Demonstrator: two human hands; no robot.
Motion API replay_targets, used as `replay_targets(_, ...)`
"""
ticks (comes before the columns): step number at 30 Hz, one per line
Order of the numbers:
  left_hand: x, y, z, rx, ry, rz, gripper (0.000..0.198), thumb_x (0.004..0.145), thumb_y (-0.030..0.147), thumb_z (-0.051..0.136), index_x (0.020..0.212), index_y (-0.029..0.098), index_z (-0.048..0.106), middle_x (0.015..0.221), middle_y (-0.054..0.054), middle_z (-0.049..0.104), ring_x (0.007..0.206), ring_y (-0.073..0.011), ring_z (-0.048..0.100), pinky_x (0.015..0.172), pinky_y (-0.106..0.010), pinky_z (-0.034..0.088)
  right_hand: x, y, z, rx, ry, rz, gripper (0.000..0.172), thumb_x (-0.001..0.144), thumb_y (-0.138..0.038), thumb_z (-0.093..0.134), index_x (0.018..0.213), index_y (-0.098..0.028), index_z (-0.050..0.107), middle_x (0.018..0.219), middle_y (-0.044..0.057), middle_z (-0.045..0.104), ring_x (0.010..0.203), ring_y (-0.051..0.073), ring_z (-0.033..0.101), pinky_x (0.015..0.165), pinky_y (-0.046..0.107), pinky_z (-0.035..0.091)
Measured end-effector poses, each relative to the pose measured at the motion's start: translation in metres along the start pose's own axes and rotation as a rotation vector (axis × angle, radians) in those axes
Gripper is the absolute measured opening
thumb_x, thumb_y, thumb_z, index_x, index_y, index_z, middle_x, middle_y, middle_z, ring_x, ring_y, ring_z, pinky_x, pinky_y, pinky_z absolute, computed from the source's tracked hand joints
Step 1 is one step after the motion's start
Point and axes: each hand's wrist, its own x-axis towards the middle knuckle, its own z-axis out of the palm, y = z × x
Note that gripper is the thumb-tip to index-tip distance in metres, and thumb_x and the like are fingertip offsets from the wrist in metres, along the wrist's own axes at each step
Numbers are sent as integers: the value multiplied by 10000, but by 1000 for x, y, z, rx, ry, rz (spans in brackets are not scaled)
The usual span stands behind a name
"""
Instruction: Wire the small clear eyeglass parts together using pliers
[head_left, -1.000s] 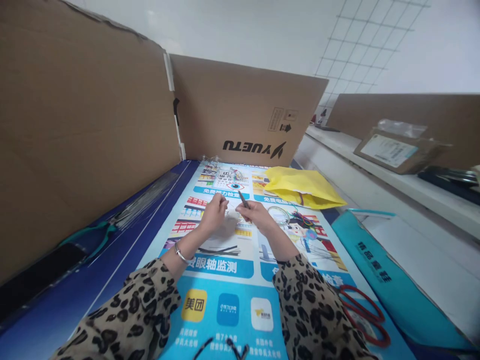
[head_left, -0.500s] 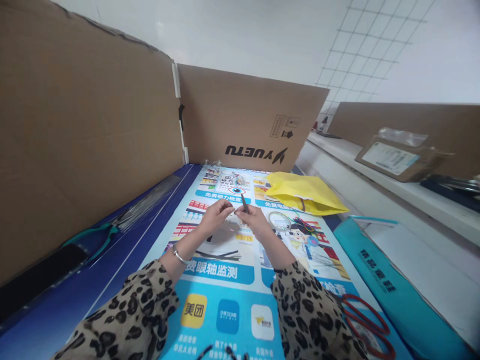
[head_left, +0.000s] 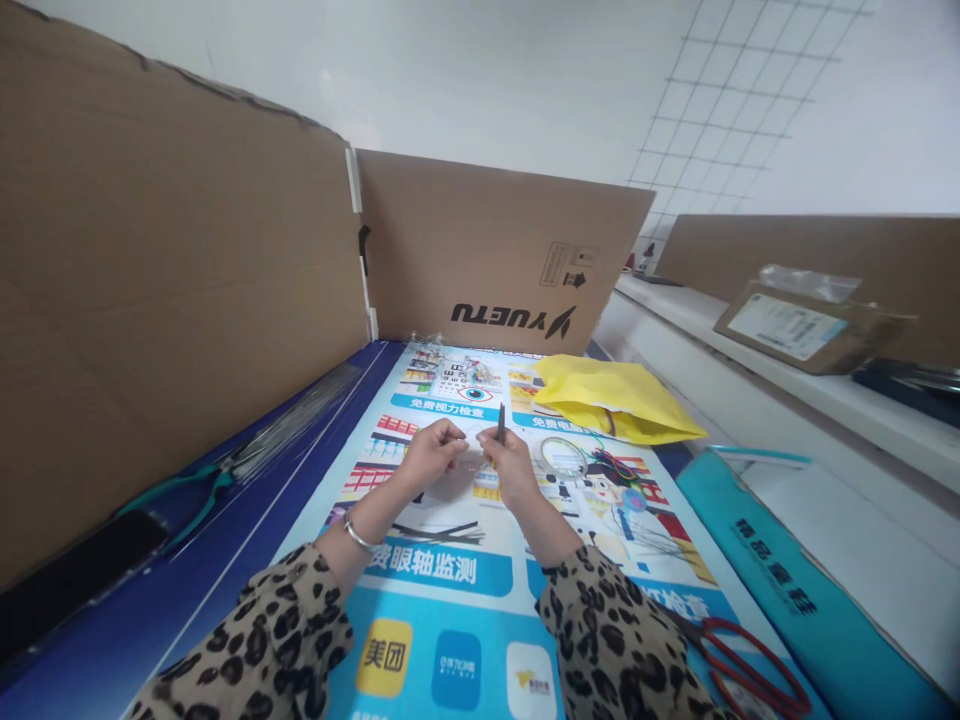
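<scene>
Slim dark tool [head_left: 502,420] gripped in the right hand [head_left: 511,465], long axis pointing far; left hand [head_left: 435,455] just to its left, fingertips pinched together (on what, cannot tell). Printed sheet [head_left: 442,606] beneath; cardboard panel [head_left: 487,240] beyond, yellow bag [head_left: 615,395] far right.
</scene>
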Motion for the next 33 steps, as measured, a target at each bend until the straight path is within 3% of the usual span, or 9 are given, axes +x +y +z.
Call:
replay_targets(7,2,-2,-5,-7,-8,4,167,707,320,551,730,158,522,518,69,476,364,-47,394,371,-175,323,-1,-3,-4,33,-117,39,226,621,-366,656,706,-174,573,495,-56,447,486,86,399,494,233,288)
replay_targets(14,0,-5,-2,29,-133,0,158,724,316,537,719,162,503,521,69,481,375,-50,407,395,-180,327,0,-3,-11,55,-306,49,323,641,-378,668,898,-185,638,557,-46,487,505,78,408,516,232,305)
replay_targets(22,0,-8,-1,127,-156,27,177,690,278,581,813,175,506,561,68,508,416,-62,439,417,-183,354,0,-3,-10,67,-281,44,264,631,-368,666,804,-180,602,584,-47,500,486,68,403,494,219,317)
replay_targets(27,1,-11,0,194,-150,61,161,681,254,585,808,176,525,599,53,524,460,-69,462,439,-184,377,1,1,-7,22,-169,-2,224,635,-366,642,724,-176,564,514,-62,447,477,73,390,479,213,312)
replay_targets(33,-1,-5,-2,167,-120,59,168,695,277,575,829,181,545,571,57,493,457,-74,445,437,-186,365,1,11,-2,-4,-20,-69,193,655,-352,617,736,-183,573,620,-38,500,570,91,433,558,227,369)
